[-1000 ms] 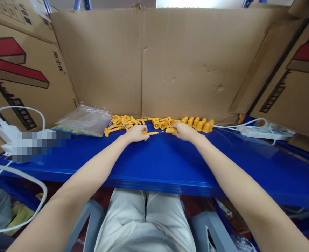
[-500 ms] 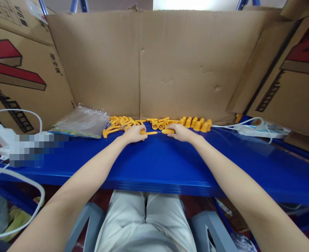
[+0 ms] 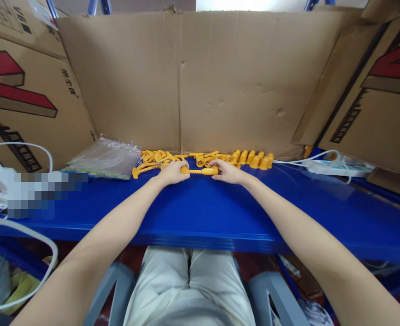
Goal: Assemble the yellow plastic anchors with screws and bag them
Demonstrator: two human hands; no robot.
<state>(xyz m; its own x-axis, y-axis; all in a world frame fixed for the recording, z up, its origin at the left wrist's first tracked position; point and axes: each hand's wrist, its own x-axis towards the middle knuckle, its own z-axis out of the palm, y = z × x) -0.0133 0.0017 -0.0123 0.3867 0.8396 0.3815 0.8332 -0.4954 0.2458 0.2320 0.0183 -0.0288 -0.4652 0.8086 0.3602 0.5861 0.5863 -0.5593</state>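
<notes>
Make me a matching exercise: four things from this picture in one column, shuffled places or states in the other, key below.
Things
1. Left hand
2. Flat clear plastic bags
3. Rows of dome-topped yellow plastic caps
4. White plastic power strip

Places or states
A. Just right of the right hand
B. Farthest right of these four
C. Left of both hands
D. Gripping one end of a ridged yellow plastic rod

Pairs: 1-D, 2-C, 3-A, 4-B

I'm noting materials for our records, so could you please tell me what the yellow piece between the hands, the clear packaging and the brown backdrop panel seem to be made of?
Yellow piece: probably smooth moulded plastic, given its even colour and ridged shaft.
Clear packaging: likely glossy plastic film, judging by its wrinkled highlights.
Brown backdrop panel: apparently matt cardboard, creased and dented.
</notes>
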